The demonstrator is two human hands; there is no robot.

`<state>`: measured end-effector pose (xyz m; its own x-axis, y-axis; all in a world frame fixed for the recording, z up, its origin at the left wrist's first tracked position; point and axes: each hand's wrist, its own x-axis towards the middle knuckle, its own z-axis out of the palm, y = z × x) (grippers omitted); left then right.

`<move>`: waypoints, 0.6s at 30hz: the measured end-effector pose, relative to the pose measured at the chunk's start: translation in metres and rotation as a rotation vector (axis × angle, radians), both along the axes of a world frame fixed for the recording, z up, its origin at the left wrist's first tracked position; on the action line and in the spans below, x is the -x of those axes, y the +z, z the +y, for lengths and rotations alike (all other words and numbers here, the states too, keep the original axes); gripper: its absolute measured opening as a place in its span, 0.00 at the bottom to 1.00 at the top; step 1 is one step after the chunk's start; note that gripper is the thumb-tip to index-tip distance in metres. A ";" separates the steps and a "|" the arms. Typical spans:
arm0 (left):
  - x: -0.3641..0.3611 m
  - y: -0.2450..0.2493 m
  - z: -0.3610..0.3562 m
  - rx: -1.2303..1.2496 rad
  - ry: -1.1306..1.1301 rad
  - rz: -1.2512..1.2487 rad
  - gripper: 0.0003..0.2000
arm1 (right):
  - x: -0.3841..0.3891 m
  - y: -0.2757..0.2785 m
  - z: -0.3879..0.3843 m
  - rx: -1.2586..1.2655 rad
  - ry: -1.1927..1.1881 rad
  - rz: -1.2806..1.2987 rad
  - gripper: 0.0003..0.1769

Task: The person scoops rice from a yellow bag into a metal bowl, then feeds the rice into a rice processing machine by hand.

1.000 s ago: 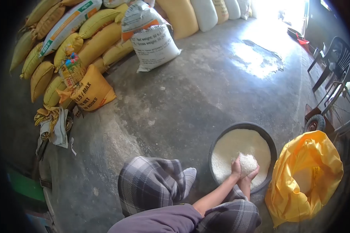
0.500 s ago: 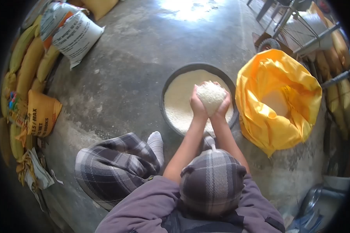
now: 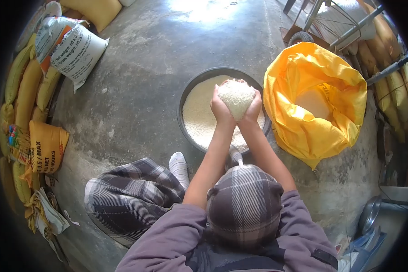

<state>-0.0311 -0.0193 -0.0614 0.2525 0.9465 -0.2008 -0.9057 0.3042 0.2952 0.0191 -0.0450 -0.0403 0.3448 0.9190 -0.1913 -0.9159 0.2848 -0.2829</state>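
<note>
My left hand [image 3: 219,110] and my right hand [image 3: 253,109] are pressed together in a cup, above the dark round basin [image 3: 182,105]. A heaped mound of white rice [image 3: 236,97] fills them, and my fingertips are mostly hidden behind it. More rice [image 3: 203,102] lies spread inside the basin. Between my forearms shows a grey handle-like object [image 3: 235,155], partly covered by my plaid-covered knee. Right beside the basin stands an open yellow sack [image 3: 289,120] with its rim folded outward and pale grain [image 3: 313,103] inside.
Stacked full sacks [image 3: 29,93] line the left side, with a white printed sack [image 3: 80,54] in front. A cut brown sack [image 3: 49,147] stands nearer. At upper right is a metal-framed cart [image 3: 333,27] beside more sacks. A blue plastic item [image 3: 365,247] lies at lower right.
My cupped hands still hold the rice over the basin. The whole view has shifted slightly, so basin and yellow sack appear a little further left and up.
</note>
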 end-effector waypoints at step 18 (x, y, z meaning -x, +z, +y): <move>0.022 -0.087 -0.001 0.254 0.101 -0.097 0.14 | 0.006 -0.120 0.014 0.104 0.049 0.169 0.23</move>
<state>-0.0527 -0.0202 -0.1483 0.1894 0.8902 -0.4144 -0.9554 0.2644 0.1313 0.0133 -0.0306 -0.1603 0.2553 0.9062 -0.3370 -0.9648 0.2163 -0.1493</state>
